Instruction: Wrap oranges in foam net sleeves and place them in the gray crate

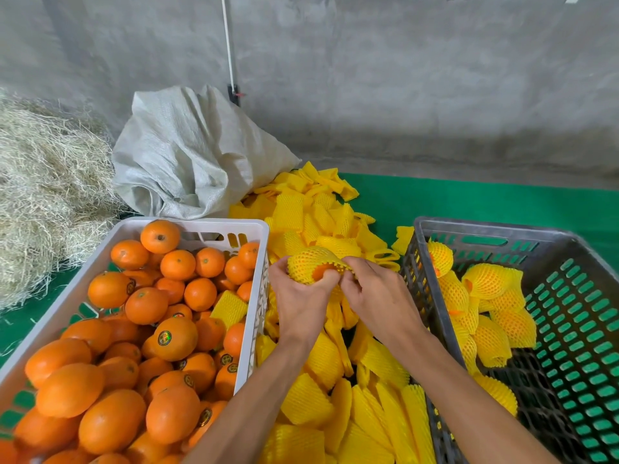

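Between the two crates I hold an orange point(321, 271) partly covered by a yellow foam net sleeve point(310, 262). My left hand point(298, 293) grips the orange and sleeve from below. My right hand point(375, 293) pinches the sleeve's open edge and stretches it to the right. The gray crate point(495, 229) stands on the right and holds several wrapped oranges point(489, 281) along its left side. On the left, a white crate point(201, 224) is filled with bare oranges point(147, 304).
A heap of loose yellow sleeves point(321, 212) lies on the green mat point(469, 199) between and beyond the crates. One sleeve point(229, 308) lies inside the white crate. A woven sack point(187, 155) and a straw pile point(43, 195) sit at the back left by the concrete wall.
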Demonstrator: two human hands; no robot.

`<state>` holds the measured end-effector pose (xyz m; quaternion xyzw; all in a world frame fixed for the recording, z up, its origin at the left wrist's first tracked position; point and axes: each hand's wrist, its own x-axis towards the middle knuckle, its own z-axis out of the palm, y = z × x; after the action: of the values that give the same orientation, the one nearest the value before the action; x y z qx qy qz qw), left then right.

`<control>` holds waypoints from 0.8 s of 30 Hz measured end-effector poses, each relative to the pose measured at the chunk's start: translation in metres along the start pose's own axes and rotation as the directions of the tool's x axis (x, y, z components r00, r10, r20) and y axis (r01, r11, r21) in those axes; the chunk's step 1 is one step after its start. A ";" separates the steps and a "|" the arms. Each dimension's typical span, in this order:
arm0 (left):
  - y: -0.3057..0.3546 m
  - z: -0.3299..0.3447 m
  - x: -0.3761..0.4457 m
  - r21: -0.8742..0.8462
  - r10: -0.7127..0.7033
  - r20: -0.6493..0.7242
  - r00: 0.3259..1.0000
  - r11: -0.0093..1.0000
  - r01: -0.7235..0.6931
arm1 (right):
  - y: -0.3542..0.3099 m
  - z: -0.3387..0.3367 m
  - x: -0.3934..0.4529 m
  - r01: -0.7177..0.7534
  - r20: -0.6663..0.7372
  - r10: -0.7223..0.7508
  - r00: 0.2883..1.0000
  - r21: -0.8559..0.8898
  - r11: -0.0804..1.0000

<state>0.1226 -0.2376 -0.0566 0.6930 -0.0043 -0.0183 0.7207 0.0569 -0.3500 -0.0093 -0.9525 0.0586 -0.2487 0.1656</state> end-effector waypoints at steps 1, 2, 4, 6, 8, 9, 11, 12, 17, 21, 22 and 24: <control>-0.001 0.000 0.001 -0.027 -0.015 -0.007 1.000 1.000 0.015 | 0.000 0.001 0.001 0.006 -0.011 -0.006 1.000 0.006 1.000; -0.001 0.001 0.000 -0.038 -0.020 -0.006 1.000 0.999 0.020 | 0.001 0.001 0.001 0.003 -0.012 -0.003 1.000 0.016 1.000; -0.002 0.001 -0.001 -0.009 0.016 0.005 1.000 1.000 -0.015 | 0.004 0.002 -0.001 -0.008 0.013 0.008 1.000 0.034 0.999; -0.002 -0.002 0.000 0.054 0.103 0.019 0.994 0.993 -0.104 | 0.008 0.000 -0.004 -0.038 0.037 0.036 0.999 0.077 0.996; -0.002 -0.005 0.001 0.085 0.172 0.037 0.984 0.981 -0.175 | 0.006 -0.003 -0.004 -0.087 0.055 0.079 0.995 0.153 0.984; -0.002 -0.006 0.000 0.096 0.202 0.049 0.978 0.974 -0.206 | 0.004 -0.004 -0.004 -0.109 0.077 0.097 0.992 0.174 0.979; -0.002 -0.008 -0.007 0.135 0.276 0.091 0.957 0.949 -0.286 | -0.001 0.000 -0.006 -0.167 0.154 0.140 0.978 0.184 0.969; -0.003 -0.007 -0.010 0.150 0.302 0.127 0.945 0.936 -0.320 | -0.002 0.002 -0.006 -0.198 0.190 0.162 0.968 0.191 0.961; -0.003 0.001 -0.014 0.098 0.365 0.383 0.849 0.898 -0.430 | 0.024 -0.018 0.004 -0.144 -0.049 0.148 0.988 0.081 0.986; -0.008 0.003 -0.017 0.151 0.404 0.421 0.812 0.852 -0.502 | 0.067 -0.044 0.014 -0.236 -0.404 0.141 0.904 -0.197 0.951; -0.009 0.002 -0.017 0.153 0.397 0.408 0.822 0.858 -0.490 | 0.078 -0.048 0.013 -0.304 -0.442 0.185 0.877 -0.215 0.928; -0.010 -0.001 -0.015 0.146 0.391 0.377 0.839 0.870 -0.471 | 0.098 -0.054 0.009 -0.438 -0.445 0.300 0.843 -0.246 0.865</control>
<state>0.1077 -0.2369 -0.0663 0.7401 -0.2859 0.0284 0.6080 0.0355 -0.4595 0.0057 -0.8669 0.3172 -0.3833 0.0300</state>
